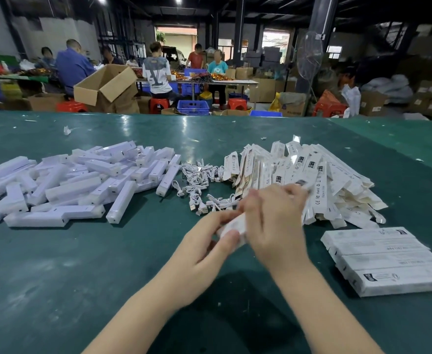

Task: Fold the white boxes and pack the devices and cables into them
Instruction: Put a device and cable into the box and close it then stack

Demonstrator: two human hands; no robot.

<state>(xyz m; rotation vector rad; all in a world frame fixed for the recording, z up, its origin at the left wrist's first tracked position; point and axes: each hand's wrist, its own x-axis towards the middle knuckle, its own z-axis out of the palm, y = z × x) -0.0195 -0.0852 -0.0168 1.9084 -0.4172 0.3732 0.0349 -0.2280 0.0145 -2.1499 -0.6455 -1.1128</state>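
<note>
right now your left hand (204, 247) and right hand (271, 223) meet over the middle of the table (133, 277), both curled round one white box (231, 229) that is blurred, so you cannot tell how far it is folded. judging by that, you are squaring up a flat blank. keep your left thumb pinching the near end while your right fingers push the panels open, and crease each flap fully before you tuck it, or it will likely spring back. the flat blanks (312, 180) lie heaped toward the far right, just beyond your right hand; the cables (199, 185) sit tangled at mid-table, the devices (77, 185) piled toward the left edge. finished boxes (386, 259) lie in a row by the near right edge. once the box holds its shape, reach left for one device and one cable, keeping the open end facing them.
</note>
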